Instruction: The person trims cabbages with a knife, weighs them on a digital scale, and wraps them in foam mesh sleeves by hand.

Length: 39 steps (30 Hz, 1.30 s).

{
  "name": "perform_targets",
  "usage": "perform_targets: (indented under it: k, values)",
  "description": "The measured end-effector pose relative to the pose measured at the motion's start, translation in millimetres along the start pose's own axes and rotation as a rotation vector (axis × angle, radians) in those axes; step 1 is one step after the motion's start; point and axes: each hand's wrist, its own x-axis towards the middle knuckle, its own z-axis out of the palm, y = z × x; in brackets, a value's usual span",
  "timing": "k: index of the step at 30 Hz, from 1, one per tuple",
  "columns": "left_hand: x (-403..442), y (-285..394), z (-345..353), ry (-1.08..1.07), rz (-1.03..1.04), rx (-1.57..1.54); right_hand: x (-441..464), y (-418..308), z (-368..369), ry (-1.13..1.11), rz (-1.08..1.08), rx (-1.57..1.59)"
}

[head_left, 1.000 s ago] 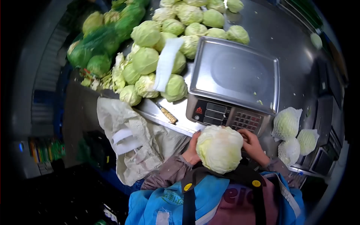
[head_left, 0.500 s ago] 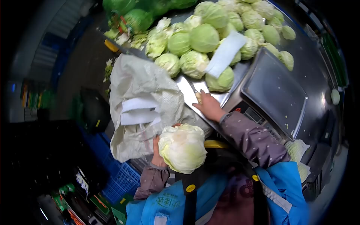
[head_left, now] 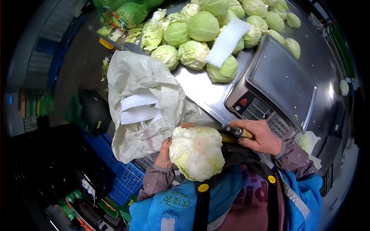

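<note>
A pale cabbage (head_left: 198,158) sits in my left hand (head_left: 165,154), close to my body, with its cut stem end facing up. The fingers wrap its left side and far edge. My right hand (head_left: 264,138) is closed on the light wooden handle of a knife (head_left: 242,133), to the right of the cabbage and apart from it. Most of the blade is hard to make out against the dark apron. Beyond the left hand lies a white woven sack (head_left: 142,77) with white paper strips (head_left: 139,107) on it.
Several cabbages (head_left: 202,26) are heaped on the metal table (head_left: 204,92), one under a white strip (head_left: 228,42). A weighing scale (head_left: 283,82) stands at the right. Green net bags (head_left: 131,13) are at the far left, a blue crate (head_left: 125,179) below the sack.
My right hand has picked up the knife from the metal table and brought it back toward my body. The cabbage in my left hand has turned, showing its stem end more.
</note>
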Motion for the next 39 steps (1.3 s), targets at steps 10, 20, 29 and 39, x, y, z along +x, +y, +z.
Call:
perform_targets:
  k: [10,20,29,39]
  values:
    - [9,-12,23,-0.011,-0.089,0.058,-40,-1,-21,-0.022,-0.342,-0.416]
    - [14,-24,34,-0.050,-0.158,-0.063,-45,18,-16,0.041,-0.426,-0.669]
    - [18,-21,50,-0.054,-0.252,-0.075,-37,24,-8,0.289,-0.494,-0.810]
    - [34,-15,53,-0.155,-0.330,-0.045,-10,34,-27,0.307,-0.709,-0.818]
